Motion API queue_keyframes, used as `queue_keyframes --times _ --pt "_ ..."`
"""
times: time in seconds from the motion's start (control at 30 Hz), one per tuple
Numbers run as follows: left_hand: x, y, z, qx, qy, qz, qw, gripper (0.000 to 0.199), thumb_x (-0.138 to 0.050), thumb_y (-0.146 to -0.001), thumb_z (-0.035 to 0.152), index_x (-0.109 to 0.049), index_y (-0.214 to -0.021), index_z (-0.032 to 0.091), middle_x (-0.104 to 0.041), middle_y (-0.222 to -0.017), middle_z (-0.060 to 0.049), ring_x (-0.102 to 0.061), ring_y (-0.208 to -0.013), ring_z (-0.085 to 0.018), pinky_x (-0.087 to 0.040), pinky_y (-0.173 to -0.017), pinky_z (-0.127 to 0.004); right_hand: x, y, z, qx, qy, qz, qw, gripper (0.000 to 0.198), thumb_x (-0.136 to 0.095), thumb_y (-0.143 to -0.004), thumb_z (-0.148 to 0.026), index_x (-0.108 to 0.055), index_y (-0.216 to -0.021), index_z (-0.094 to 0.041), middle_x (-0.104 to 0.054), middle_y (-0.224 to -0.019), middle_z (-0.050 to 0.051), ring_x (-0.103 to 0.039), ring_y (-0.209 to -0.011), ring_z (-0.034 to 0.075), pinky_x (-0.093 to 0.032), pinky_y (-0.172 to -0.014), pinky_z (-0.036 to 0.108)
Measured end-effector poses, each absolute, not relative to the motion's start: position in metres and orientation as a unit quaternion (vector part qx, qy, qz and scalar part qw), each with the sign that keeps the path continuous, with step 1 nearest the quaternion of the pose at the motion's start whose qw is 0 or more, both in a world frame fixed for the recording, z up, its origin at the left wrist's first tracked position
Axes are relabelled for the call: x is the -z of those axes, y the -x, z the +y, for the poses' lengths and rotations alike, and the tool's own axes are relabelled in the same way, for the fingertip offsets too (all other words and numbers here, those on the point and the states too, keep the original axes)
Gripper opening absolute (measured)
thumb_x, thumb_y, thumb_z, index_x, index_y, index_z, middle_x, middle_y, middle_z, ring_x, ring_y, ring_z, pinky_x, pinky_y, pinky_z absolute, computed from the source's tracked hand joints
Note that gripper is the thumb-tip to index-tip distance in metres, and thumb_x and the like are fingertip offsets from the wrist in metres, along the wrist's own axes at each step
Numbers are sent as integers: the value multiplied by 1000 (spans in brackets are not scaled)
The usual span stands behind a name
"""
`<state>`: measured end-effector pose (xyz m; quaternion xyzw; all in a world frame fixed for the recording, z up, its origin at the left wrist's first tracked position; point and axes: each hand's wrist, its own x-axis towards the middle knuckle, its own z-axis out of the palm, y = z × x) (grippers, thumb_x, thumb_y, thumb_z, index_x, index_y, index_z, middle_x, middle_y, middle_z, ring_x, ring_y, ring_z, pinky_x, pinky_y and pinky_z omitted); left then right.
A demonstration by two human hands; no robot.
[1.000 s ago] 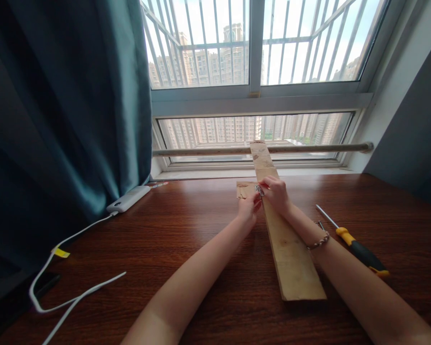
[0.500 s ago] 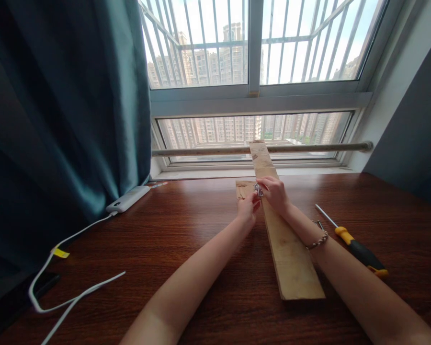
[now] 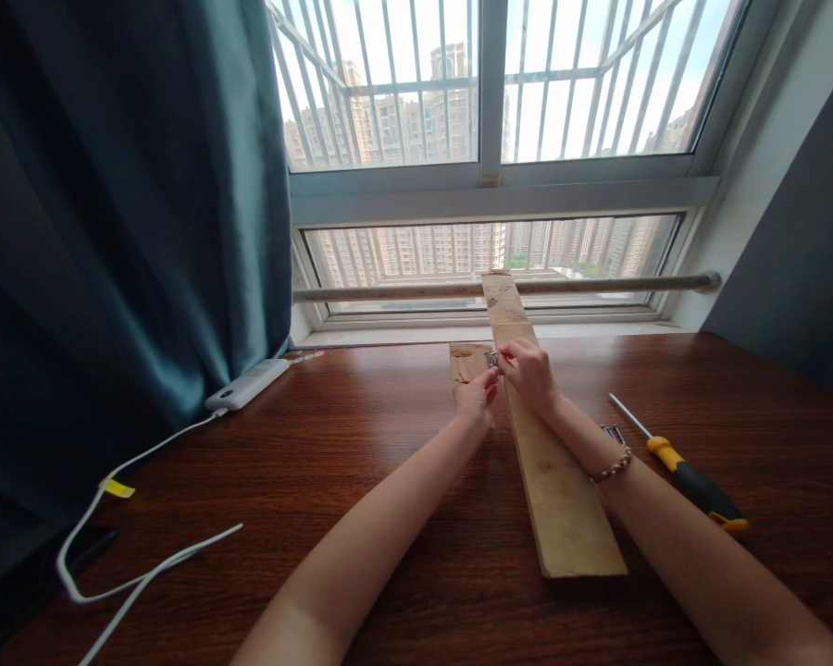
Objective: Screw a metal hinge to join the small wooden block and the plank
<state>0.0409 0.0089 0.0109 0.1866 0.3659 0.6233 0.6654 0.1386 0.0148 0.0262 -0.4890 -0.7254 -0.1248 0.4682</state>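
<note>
The left hand (image 3: 473, 400) and right hand (image 3: 532, 375) pinch one small metal piece (image 3: 491, 358) by one long board (image 3: 565, 499) and one short wooden piece (image 3: 465, 363). Work looks midway — the metal seems unfixed; one screwdriver (image 3: 694, 483) lies untouched near loose metal parts (image 3: 616, 433), uncountable behind the wrist.

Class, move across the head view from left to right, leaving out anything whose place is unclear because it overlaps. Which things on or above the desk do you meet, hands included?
Yellow tag, white device, left hand, right hand, screwdriver.
</note>
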Motion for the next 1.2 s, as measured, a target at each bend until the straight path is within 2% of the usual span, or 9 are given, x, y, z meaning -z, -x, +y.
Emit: queue_keyframes --times 0.23,0.6,0.83,1.2 --pt "-8 -39 14 -635 -197 367 650 20 -74 -49 7 -64 -65 12 -63 -70 -3 -54 -61 -8 -35 -56 -20 -24 -139 15 125 481 -723 479 12 -52 -81 -15 -59 -71 -16 -60 -73 4 -55 -69 15 -40 -66 24" --pt "-18 -37 6 -633 -194 364 655 12 -69 -54 16 -63 -64 14 -62 -69 -2 -53 -59 -9 -36 -57 -23 -24 -136 15 121 460 -735 483 12 -52 -78 -15 -57 -67 -16 -56 -68 3 -52 -65 13 -39 -64 23" --pt "-16 -35 8 -631 -198 373 650 12 -62 -51 8 -58 -60 14 -60 -63 0 -53 -60 -9 -35 -58 -23 -28 -135 11 115 470 -732 480 9 -53 -74 -13 -57 -66 -16 -54 -64 0 -49 -60 12 -37 -59 22" --pt "-17 -36 5 -626 -222 359 656 12 -65 -50 8 -61 -59 15 -61 -67 -2 -53 -66 -10 -36 -62 -23 -25 -136 13 142 481 -717 484 10 -50 -78 -14 -57 -71 -16 -60 -71 4 -55 -68 15 -41 -66 25"
